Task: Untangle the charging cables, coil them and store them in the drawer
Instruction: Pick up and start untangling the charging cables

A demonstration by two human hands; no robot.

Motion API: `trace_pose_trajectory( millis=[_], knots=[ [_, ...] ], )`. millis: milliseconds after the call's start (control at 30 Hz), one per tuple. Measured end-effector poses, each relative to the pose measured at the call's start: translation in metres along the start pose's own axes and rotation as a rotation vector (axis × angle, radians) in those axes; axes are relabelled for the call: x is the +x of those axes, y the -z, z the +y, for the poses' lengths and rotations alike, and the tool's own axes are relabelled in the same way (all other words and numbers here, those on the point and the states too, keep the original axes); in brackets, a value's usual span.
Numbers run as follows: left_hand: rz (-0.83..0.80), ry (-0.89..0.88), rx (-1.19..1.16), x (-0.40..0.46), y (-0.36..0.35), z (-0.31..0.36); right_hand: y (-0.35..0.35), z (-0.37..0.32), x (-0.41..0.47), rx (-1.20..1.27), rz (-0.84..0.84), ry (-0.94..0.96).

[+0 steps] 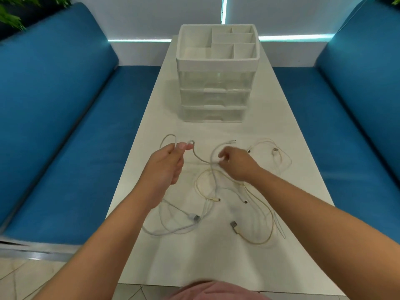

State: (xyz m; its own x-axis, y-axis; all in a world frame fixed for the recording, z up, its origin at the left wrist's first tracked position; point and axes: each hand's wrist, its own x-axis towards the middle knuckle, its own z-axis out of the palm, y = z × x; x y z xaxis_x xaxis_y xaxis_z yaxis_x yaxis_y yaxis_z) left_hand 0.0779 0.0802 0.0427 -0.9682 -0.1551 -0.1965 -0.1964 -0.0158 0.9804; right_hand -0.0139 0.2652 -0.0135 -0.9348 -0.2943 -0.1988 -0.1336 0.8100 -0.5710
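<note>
Over the near half of the white table point(270, 131) both hands are up and working; the left hand point(165, 164) pinches a white cable point(202, 159) between thumb and fingertips, a small loop standing off to its left; the right hand point(237, 164) has its fingers curled round the same strand further along, close to where it crosses the others; early days, I'd say, because the charging cables point(216, 204) lie sprawled and crossed on the tabletop beneath the wrists, white and yellowish ones knotted together, plugs pointing every way; nothing coiled, nothing stored; the drawer unit point(214, 98) stands at the far end with all three clear drawers closed, so one must be opened yet; room looks decent: bare table between tangle and unit for laying out coils, though the table is narrow; one yellowish loop point(279, 156) sits near the right edge, and blue benches point(65, 126) flank both sides, so a slipped cable could drop off.
</note>
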Motion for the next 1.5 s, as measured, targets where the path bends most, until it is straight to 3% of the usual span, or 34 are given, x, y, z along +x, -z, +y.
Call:
trace_pose_trajectory(
  millis=[67, 100, 200, 333, 500, 733, 867, 1033, 1267, 1500],
  knots=[
    [-0.007, 0.020, -0.025, 0.000, 0.003, -0.001, -0.023, 0.025, -0.005, -0.296, -0.145, -0.019],
    [-0.009, 0.028, -0.039, -0.001, 0.004, -0.001, -0.031, 0.032, -0.008, -0.367, -0.141, -0.004],
    [-0.014, 0.033, -0.084, -0.002, 0.006, -0.003, -0.039, 0.035, -0.010, -0.455, -0.064, -0.015],
    [-0.045, -0.009, -0.206, -0.002, 0.008, 0.000, -0.030, 0.037, -0.004, -0.597, -0.111, -0.080],
    [-0.104, -0.012, -0.360, 0.001, 0.010, 0.006, -0.002, 0.028, 0.007, -0.259, -0.068, -0.220],
    [-0.074, 0.045, -0.386, 0.011, 0.005, 0.006, 0.078, -0.026, 0.020, 0.419, 0.146, -0.129],
    [-0.070, -0.008, -0.264, 0.014, -0.001, 0.005, 0.095, -0.069, 0.007, 0.777, 0.039, -0.051],
    [-0.113, -0.014, -0.213, 0.018, -0.003, 0.004, 0.090, -0.096, -0.004, 0.831, -0.071, 0.039],
    [-0.093, -0.019, -0.083, 0.025, 0.000, 0.000, 0.074, -0.095, -0.006, 0.896, -0.147, -0.154],
    [-0.200, 0.086, -0.222, 0.018, -0.002, 0.010, 0.074, -0.101, -0.004, 0.940, -0.278, -0.102]
  ],
)
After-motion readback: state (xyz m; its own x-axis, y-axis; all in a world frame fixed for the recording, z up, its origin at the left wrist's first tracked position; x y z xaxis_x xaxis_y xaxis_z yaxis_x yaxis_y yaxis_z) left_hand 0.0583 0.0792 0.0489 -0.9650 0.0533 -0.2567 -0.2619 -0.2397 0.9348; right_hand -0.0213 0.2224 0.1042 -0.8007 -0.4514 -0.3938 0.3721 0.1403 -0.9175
